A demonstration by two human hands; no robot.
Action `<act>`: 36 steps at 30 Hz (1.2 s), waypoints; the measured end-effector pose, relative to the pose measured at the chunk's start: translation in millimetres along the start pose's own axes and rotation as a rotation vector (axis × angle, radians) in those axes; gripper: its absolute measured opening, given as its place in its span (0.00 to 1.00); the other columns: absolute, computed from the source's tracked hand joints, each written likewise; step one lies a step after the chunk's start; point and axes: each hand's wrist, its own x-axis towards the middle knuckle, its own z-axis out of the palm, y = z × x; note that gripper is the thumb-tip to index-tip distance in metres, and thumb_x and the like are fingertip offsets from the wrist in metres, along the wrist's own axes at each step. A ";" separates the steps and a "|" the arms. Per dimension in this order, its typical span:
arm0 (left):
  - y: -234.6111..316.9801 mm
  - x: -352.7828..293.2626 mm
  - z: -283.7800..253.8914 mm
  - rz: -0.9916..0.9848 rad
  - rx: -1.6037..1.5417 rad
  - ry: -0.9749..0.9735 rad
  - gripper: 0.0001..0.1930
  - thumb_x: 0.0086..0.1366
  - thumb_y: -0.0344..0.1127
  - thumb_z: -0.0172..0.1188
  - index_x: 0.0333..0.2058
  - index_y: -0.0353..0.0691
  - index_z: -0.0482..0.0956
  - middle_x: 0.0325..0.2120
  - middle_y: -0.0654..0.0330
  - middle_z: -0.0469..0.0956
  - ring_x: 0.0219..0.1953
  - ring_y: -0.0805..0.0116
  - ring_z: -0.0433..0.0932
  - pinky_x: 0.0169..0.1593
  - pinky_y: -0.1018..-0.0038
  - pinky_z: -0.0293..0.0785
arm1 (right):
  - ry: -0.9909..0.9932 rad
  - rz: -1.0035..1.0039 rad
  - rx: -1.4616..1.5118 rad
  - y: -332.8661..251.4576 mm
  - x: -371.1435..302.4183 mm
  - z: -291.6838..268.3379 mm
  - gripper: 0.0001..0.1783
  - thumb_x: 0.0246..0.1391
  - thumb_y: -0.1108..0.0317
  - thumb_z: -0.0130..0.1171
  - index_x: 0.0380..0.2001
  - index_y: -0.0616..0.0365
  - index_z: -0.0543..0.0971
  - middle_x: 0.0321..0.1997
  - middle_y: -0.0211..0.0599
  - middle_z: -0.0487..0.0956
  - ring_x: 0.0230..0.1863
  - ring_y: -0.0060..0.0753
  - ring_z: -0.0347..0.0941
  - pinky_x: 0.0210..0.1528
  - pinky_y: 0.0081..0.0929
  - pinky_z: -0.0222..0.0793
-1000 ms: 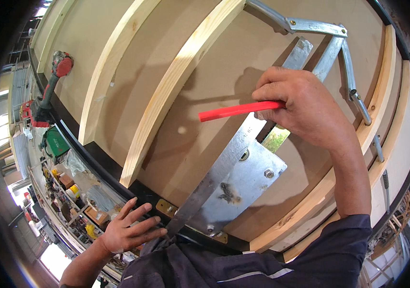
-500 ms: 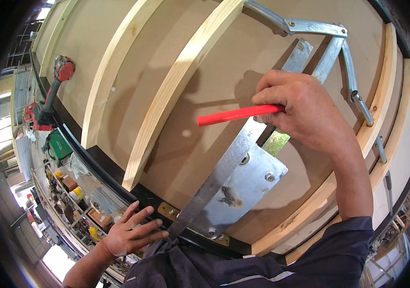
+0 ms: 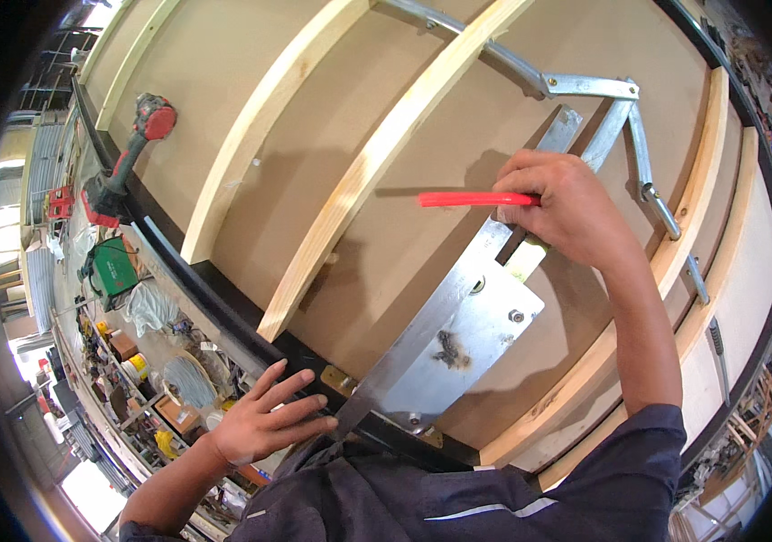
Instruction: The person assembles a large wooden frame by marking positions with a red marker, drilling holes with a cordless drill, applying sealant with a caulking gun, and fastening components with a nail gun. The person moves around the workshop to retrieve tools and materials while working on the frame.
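Over the middle of the brown panel [image 3: 372, 316], the red pencil [image 3: 467, 199] looked shorter and more level than half a second before, though part of this could come from a turn of the head, because the whole panel had also shifted in the view. The metal ruler [image 3: 431, 316] stayed along the metal plate [image 3: 494, 330], so I judged that the work continued at the same place. The right hand [image 3: 562, 203] had its fingers closed on the pencil, which stuck out from them toward the left, near the upper part of the ruler. The left hand [image 3: 264, 423] had its fingers open and spread at the black border [image 3: 226, 291] on the panel's lower edge, beside the ruler's lower end; I could not tell if they touched it
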 end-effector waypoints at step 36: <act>-31.5 -172.2 163.4 -0.407 -0.331 0.685 0.21 0.62 0.46 0.65 0.50 0.43 0.74 0.40 0.49 0.80 0.41 0.45 0.81 0.41 0.57 0.77 | 0.582 -0.028 0.098 -329.3 -121.1 120.5 0.10 0.52 0.81 0.60 0.38 0.61 0.82 0.35 0.39 0.81 0.33 0.32 0.76 0.37 0.29 0.72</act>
